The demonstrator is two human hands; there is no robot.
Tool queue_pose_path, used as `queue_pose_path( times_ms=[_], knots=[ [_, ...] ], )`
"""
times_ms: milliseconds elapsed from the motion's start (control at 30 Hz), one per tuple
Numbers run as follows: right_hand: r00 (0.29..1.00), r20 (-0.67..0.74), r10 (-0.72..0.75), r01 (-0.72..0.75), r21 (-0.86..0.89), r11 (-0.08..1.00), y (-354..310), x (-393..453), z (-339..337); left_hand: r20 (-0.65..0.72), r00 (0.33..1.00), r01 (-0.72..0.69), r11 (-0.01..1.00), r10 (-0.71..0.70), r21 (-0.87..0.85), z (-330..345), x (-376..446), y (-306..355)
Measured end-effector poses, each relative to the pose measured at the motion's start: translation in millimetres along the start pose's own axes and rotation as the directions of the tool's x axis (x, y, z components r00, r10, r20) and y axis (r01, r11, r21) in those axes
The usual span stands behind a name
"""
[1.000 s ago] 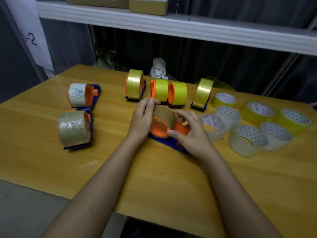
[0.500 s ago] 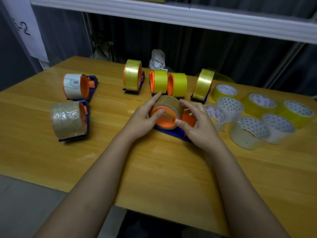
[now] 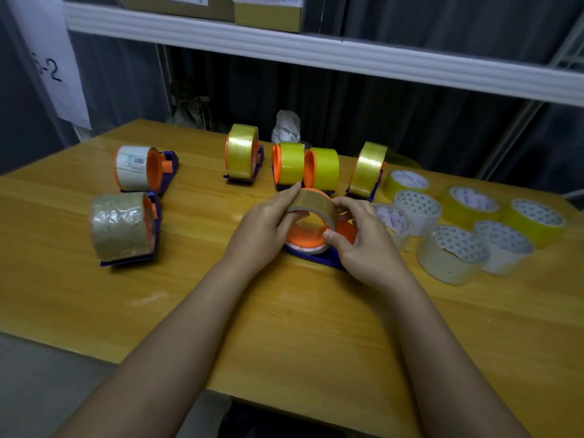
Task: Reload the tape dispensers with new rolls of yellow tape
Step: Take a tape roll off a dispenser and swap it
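- The left hand (image 3: 262,229) is curling its fingers (image 3: 289,192) round the left side of a brown, nearly spent tape roll (image 3: 313,205), thumb against the roll's near face.
- The right hand (image 3: 368,240) is gripping the same roll from the right, thumb tip at its lower rim, fingers over the top.
- The roll is sitting on the orange hub of a blue plastic tape dispenser (image 3: 319,254), which is lying mid-way across the yellow wooden worktop (image 3: 284,327).
- Four loaded dispensers with yellow tape (image 3: 241,153) are standing in a row just behind the hands, the middle pair nearly touching the left fingertips.
- Loose new rolls of yellow and clear tape (image 3: 452,252) are crowding the right side, the nearest just beside the right hand.
- Two more dispensers, one with a crinkled brown roll (image 3: 121,227), one with a white-labelled roll (image 3: 136,167), are sitting well apart to the left.
- Bare worktop is lying between the forearms and the near edge.
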State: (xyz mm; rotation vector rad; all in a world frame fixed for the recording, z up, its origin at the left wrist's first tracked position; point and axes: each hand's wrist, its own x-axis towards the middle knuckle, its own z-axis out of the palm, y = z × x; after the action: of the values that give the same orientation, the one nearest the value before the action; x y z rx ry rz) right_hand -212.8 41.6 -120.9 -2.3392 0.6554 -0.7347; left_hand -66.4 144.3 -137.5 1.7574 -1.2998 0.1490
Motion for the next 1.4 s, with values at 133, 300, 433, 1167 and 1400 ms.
queue_pose_path(
  times_ms=[133,300,433,1167,1400],
  knots=[
    [1.000,0.010,0.004,-0.004,0.001,1.000,-2.9,0.4,-2.3,-0.040,0.999,0.013,0.999,-0.012,0.046,-0.1,1.3,5.1],
    [0.999,0.035,-0.003,0.002,0.015,1.000,-3.8,0.4,-4.3,-0.067,0.996,0.059,0.998,-0.058,0.002,-0.1,-0.6,5.3],
    [0.997,0.070,0.035,-0.043,0.116,0.992,-1.8,1.4,-9.0,-0.062,0.997,0.051,0.999,-0.050,0.014,1.1,-2.1,6.0],
    [0.998,0.006,0.067,-0.067,0.083,0.994,-4.4,0.6,-7.2,-0.100,0.995,0.002,0.993,0.010,0.120,4.1,-5.0,9.7],
    [0.998,-0.030,0.062,-0.061,0.024,0.998,-6.5,1.6,-4.0,-0.119,0.992,-0.014,0.991,0.031,0.136,5.4,-3.5,11.8]
  ],
)
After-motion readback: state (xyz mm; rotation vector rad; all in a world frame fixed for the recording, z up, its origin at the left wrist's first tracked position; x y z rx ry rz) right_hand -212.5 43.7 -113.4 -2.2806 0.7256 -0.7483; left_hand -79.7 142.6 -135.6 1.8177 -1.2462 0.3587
